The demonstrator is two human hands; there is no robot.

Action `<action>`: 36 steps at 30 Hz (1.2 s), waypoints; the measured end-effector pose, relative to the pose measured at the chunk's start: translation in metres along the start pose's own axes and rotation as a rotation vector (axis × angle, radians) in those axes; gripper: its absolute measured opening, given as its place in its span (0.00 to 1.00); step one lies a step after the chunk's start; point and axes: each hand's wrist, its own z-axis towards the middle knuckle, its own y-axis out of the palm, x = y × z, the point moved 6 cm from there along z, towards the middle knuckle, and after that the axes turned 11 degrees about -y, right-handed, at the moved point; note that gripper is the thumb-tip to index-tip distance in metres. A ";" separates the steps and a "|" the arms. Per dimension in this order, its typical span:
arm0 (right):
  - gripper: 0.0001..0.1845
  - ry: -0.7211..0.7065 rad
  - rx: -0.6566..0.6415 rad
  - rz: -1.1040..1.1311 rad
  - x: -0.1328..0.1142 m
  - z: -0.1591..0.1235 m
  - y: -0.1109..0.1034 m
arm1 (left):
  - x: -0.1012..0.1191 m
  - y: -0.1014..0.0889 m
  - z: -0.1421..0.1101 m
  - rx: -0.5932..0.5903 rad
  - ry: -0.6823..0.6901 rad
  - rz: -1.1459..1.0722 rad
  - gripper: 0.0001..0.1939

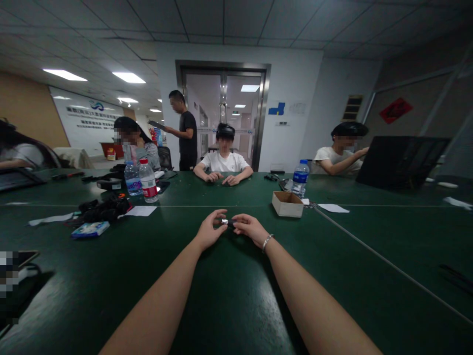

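Observation:
My right hand (251, 229), with a silver bracelet (267, 242) at its wrist, pinches a small dark stick-like object with a shiny silver end (226, 222). The silver end points left, just above the green table (236, 286). Facing it, my left hand (211, 230) is curved, its thumb and fingers apart around that end. Whether the left thumb touches the metal, I cannot tell. To the right of both hands sits an open cardboard box (288, 209).
Beyond the box stands a blue-capped water bottle (300, 178). On the left are two more bottles (148, 182), a heap of black gear (101, 209) and a blue-white packet (90, 230). A person (225, 160) sits opposite; others are around the table. A black screen (397, 160) stands right.

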 end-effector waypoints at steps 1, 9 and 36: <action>0.17 0.000 0.001 0.000 0.000 0.000 0.000 | 0.002 0.000 -0.001 -0.007 0.016 0.012 0.24; 0.16 0.003 -0.004 -0.004 0.003 0.002 -0.001 | -0.002 0.002 0.002 -0.019 0.028 0.046 0.11; 0.17 -0.167 0.029 -0.635 0.004 0.003 0.018 | -0.008 0.001 0.005 0.039 -0.005 0.045 0.12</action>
